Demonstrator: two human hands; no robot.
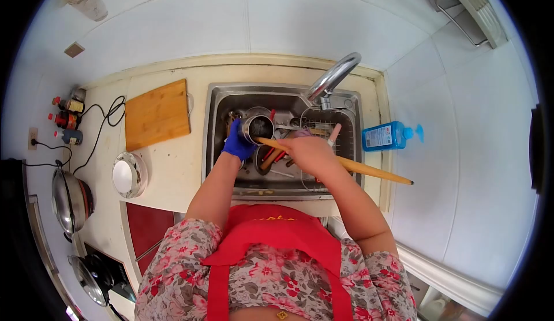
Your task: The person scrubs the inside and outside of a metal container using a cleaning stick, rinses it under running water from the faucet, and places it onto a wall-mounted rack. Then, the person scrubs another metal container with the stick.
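My left hand, in a blue glove, is closed around a round metal cup over the left part of the sink. The cup's dark opening faces up toward me. My right hand is wrapped around a long tapered wooden rod. One end of the rod is at the cup's rim, and the other sticks out past the sink's right edge; whether it reaches inside the cup I cannot tell. Below both hands, several utensils with red and wooden handles lie in the steel sink.
A wire rack fills the sink's right side beneath the faucet. A blue pump bottle lies to the right. On the left are a wooden cutting board, stacked bowls, sauce bottles and a black cord.
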